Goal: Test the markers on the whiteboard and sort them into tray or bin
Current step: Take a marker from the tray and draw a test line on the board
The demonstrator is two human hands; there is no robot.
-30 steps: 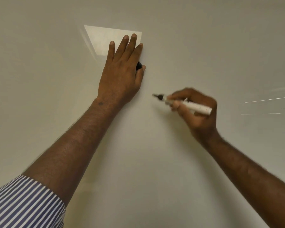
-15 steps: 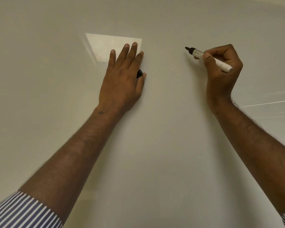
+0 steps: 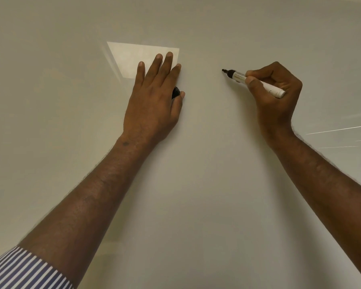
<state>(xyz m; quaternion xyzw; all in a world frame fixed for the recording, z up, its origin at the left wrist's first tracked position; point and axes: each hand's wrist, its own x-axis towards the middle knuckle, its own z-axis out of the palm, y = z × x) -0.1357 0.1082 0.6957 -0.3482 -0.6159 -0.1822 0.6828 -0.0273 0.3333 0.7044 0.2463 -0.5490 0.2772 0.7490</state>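
sleeve point(image 3: 23, 268): striped blue/white cuff, near left corner; cut off by frame edge.
L hand point(image 3: 154, 97): fingers straight and spread a little, palm flat on the whiteboard point(image 3: 196, 205). Prob. bracing the body while the other hand writes.
cap point(image 3: 175, 92): small black thing tucked between L thumb and palm, only its end shows. Likely the marker's cap, kept there so it's handy for re-capping; can't confirm, most of it is under the hand.
glare patch point(image 3: 131, 57): bright rectangle on board, far side of L fingers, which overlap its right part. Looks like a ceiling-light reflection, not paper; hard to be sure.
marker point(image 3: 256, 83): white barrel, black tip pointing left, tip at or just off the board, right of L hand and well apart from it. Held low-angle like a pen, so the tip can drag for a test stroke.
R hand point(image 3: 273, 94): fingers curled round marker barrel, thumb pinching it near the front.
ink: no mark visible on board near tip, so pen may be dry, or stroke not begun.
streaks point(image 3: 340, 129): thin bright lines, far right edge; reflections or scratches, unclear.
tray/bin: out of view.
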